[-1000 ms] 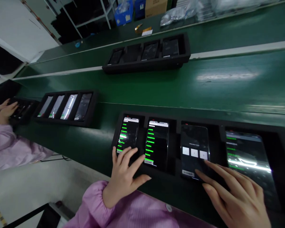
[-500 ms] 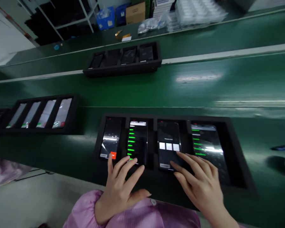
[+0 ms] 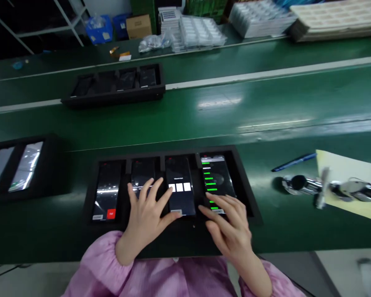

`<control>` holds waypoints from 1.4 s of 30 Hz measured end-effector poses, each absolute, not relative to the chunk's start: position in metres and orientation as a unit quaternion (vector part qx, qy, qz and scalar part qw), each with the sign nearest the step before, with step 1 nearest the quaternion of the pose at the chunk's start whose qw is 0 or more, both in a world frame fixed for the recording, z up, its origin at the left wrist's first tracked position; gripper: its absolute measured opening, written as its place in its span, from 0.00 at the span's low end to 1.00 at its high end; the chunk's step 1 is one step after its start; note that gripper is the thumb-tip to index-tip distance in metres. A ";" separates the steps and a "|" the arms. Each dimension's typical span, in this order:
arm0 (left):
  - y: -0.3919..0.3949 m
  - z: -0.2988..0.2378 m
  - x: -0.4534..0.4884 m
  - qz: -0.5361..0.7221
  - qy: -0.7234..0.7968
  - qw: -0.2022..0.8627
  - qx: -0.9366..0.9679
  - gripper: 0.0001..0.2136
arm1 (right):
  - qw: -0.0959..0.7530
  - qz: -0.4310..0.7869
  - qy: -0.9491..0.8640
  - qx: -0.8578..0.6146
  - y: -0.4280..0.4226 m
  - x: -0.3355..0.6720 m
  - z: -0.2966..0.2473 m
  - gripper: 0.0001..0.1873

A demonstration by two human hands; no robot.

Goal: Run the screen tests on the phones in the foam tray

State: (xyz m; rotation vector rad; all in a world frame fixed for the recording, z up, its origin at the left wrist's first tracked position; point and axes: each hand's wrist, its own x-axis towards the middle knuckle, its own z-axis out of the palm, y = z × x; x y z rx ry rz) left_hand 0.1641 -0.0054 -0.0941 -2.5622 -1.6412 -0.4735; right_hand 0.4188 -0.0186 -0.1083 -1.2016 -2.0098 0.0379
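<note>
A black foam tray [image 3: 247, 194] lies in front of me on the green belt and holds several phones in slots. My left hand [image 3: 146, 214] rests open with fingers spread over the second phone [image 3: 141, 173]. My right hand [image 3: 230, 225] is open too, its fingertips on the lower part of the rightmost phone [image 3: 216, 177], whose screen shows green lines. Between my hands, the third phone [image 3: 179, 183] displays three white squares. The leftmost phone [image 3: 106, 192] shows a red button at its bottom. Both sleeves are pink.
Another tray of phones [image 3: 21, 169] sits at the left edge, and a third black tray [image 3: 114, 88] lies farther back on the belt. To the right are a blue pen [image 3: 293, 161], a yellow sheet [image 3: 349, 185] with small tools, and stacked plastic trays [image 3: 198, 33] at the back.
The view has swung right, so the tray now sits centred. My right hand moved from the third phone to the rightmost one. My left hand shifted onto the second phone, whose green list is gone.
</note>
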 end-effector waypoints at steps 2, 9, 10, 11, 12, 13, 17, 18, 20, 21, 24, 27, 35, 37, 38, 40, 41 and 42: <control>-0.009 -0.094 0.158 -0.183 -0.518 0.042 -0.835 0.29 | 0.402 -0.001 -0.758 -0.514 -0.023 0.440 -0.107 0.14; -0.036 -0.093 0.133 -0.245 -0.495 0.037 -0.833 0.20 | 0.342 -0.022 -0.758 -0.555 -0.031 0.474 -0.114 0.21; -0.039 -0.094 0.133 -0.242 -0.491 0.036 -0.836 0.19 | 0.337 -0.025 -0.757 -0.559 -0.031 0.474 -0.115 0.22; -0.041 -0.094 0.134 -0.238 -0.488 0.034 -0.839 0.19 | 0.338 -0.028 -0.756 -0.560 -0.031 0.474 -0.115 0.22; -0.043 -0.095 0.135 -0.234 -0.486 0.032 -0.841 0.19 | 0.345 -0.030 -0.756 -0.555 -0.031 0.474 -0.116 0.22; -0.045 -0.096 0.136 -0.229 -0.486 0.029 -0.843 0.19 | 0.355 -0.031 -0.759 -0.544 -0.031 0.474 -0.116 0.21; -0.047 -0.100 0.141 -0.211 -0.491 0.025 -0.845 0.20 | 0.330 -0.032 -0.779 -0.532 -0.034 0.475 -0.117 0.18; -0.046 -0.100 0.142 -0.205 -0.494 0.028 -0.844 0.20 | 0.321 -0.033 -0.782 -0.533 -0.035 0.476 -0.117 0.18; -0.044 -0.101 0.146 -0.187 -0.504 0.035 -0.842 0.22 | 0.338 -0.033 -0.776 -0.532 -0.037 0.478 -0.117 0.18; -0.043 -0.101 0.148 -0.176 -0.510 0.037 -0.841 0.23 | 0.360 -0.031 -0.769 -0.528 -0.037 0.478 -0.117 0.18; -0.039 -0.101 0.154 -0.153 -0.522 0.037 -0.838 0.25 | 0.407 -0.017 -0.751 -0.520 -0.039 0.478 -0.117 0.19; -0.038 -0.098 0.160 -0.157 -0.525 0.031 -0.836 0.25 | 0.412 0.009 -0.756 -0.509 -0.038 0.473 -0.117 0.20; -0.042 -0.091 0.172 -0.213 -0.508 0.007 -0.834 0.21 | 0.445 0.030 -0.741 -0.502 -0.031 0.457 -0.118 0.21; -0.042 -0.092 0.175 -0.205 -0.509 0.012 -0.836 0.21 | 0.446 0.035 -0.741 -0.501 -0.030 0.456 -0.118 0.20; -0.043 -0.093 0.176 -0.195 -0.514 0.016 -0.835 0.22 | 0.445 0.037 -0.742 -0.500 -0.030 0.455 -0.118 0.20; -0.045 -0.093 0.174 -0.173 -0.520 0.026 -0.836 0.23 | 0.443 0.035 -0.746 -0.495 -0.031 0.455 -0.117 0.20; -0.046 -0.093 0.171 -0.166 -0.520 0.032 -0.837 0.24 | 0.443 0.032 -0.748 -0.492 -0.032 0.456 -0.116 0.20; -0.047 -0.093 0.165 -0.165 -0.519 0.038 -0.838 0.25 | 0.443 0.028 -0.750 -0.491 -0.033 0.457 -0.115 0.20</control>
